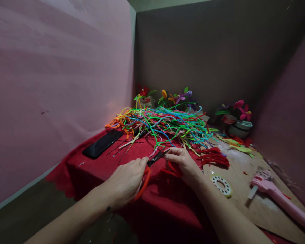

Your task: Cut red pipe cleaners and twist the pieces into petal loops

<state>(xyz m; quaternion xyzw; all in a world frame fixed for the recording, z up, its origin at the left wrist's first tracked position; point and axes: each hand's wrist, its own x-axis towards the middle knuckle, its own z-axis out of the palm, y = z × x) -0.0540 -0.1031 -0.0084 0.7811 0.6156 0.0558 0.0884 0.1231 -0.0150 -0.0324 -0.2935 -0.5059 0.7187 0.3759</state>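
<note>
My left hand [127, 179] is closed around the orange handles of a pair of scissors [143, 187], whose dark blades point away to the right. The fingertips of my right hand [185, 164] pinch together close to the blade tips. Below those fingers shows a red fuzzy pipe cleaner piece [172, 168], partly hidden by the palm. Both hands are over the front of the red cloth [96, 173]. Just beyond them lies a tangled heap of colourful pipe cleaners [165, 125].
A black phone [102, 144] rests at the left. On the board [235, 169] at right lie red pipe cleaner strips [215, 157], a tape roll [221, 185] and a pink glue gun [277, 196]. Pipe cleaner flowers [180, 97] and a jar [240, 128] stand behind.
</note>
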